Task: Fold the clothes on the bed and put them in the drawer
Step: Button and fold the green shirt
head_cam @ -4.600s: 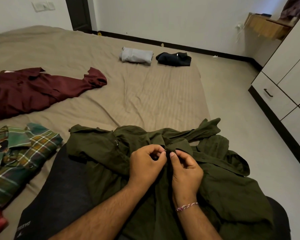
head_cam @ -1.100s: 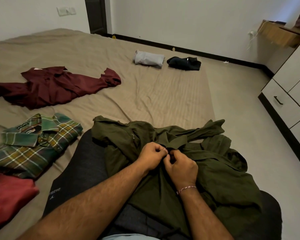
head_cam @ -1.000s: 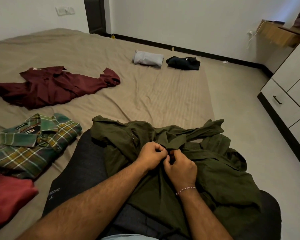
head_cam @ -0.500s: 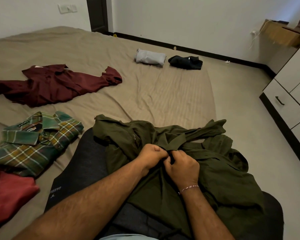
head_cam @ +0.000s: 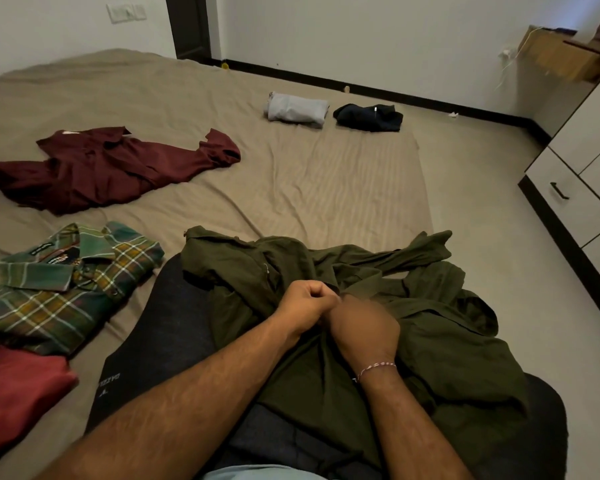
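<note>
Hands [head_cam: 336, 315] pinching olive shirt [head_cam: 440, 341]

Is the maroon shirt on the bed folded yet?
No, the maroon shirt lies spread out and rumpled on the bed, unlike the grey bundle folded farther away.

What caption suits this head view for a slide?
Both hands, left hand and right hand, pinch the olive-green cotton shirt lying across the lap.

Bare forearms; thin pink-and-white thread bracelet [head_cam: 376, 367] on right wrist; dark trousers [head_cam: 160, 341] with small pale print.
</note>
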A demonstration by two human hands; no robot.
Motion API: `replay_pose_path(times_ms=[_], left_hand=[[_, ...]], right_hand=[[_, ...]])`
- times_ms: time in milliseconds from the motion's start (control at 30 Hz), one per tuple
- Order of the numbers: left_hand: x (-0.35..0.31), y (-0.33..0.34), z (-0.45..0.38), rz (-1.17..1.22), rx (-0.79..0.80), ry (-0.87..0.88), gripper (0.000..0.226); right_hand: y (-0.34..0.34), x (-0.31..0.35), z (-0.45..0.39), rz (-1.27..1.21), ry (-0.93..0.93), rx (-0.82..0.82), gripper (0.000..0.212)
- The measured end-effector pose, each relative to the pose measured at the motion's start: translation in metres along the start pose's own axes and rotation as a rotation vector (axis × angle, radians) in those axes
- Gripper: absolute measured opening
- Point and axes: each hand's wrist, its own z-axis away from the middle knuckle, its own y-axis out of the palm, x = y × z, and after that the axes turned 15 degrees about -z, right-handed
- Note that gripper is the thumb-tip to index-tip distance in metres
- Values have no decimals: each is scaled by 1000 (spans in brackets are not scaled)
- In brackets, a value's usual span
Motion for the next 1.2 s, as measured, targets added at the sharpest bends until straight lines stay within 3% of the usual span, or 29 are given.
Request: replay_pose_path(times_ms=[167, 233, 400, 500, 600, 733, 867, 1033, 1067, 1133, 1200], left_hand=[[-1, -1, -1, -117, -75, 121, 9], [0, -2, -4, -224, -138, 231, 21], [7, 0, -7, -487, -129, 523, 58], [10, 8, -5, -647, -119, 640, 62], [12, 15, -1, -750, -149, 624, 65], [17, 19, -1, -837, -313, 425, 68], [1, 1, -11, -574, -395, 408, 26], [-50, -57, -25, -430, -91, 517, 19], [-63, -72, -30, -494, 9, 527, 17], [-91, -96, -45, -692, 193, 524, 12], [-117, -109, -71, -851, 214, 501, 12]], right_hand=[[-3, -9, -2, -166, -30, 23, 33], [-5, -15, -4, -236, -27, 23, 28], [-6, -18, -6, -279, 22, 58, 53], [-9, -17, -9, -278, 122, 38, 35], [-11, -21, -12, -493, 314, 9, 19], [-15, -16, -13, -676, 303, -72, 6], [-31, -8, -15, -693, 207, -42, 13], [-79, -23, -53, -651, 133, 248, 7], [-89, -26, -66, -638, 185, 317, 9], [-100, -35, -97, -597, 313, 415, 33], [-106, -40, -136, -583, 401, 427, 37]])
